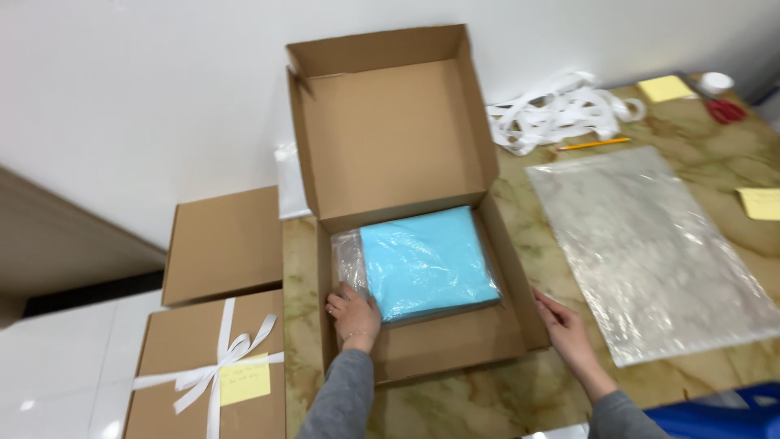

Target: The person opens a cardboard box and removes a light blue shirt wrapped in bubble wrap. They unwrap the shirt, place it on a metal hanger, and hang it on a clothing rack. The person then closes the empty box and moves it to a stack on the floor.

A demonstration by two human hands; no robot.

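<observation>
An open cardboard box [443, 345] lies on a marbled table [504, 398] with its lid [390, 122] standing up at the back. Inside lies a light blue folded item in a clear plastic bag [426, 260]. My left hand [353, 315] is inside the box, resting on the near left corner of that bag. My right hand [565, 325] lies flat against the outside of the box's right wall, fingers together, holding nothing.
A large clear plastic sheet [650, 244] lies right of the box. Behind it are a heap of white ribbon [561, 110], a pencil [593, 144], yellow sticky notes [665, 87], red scissors [725, 110]. Left, below the table, sit a closed box [223, 244] and a ribbon-tied box [203, 366].
</observation>
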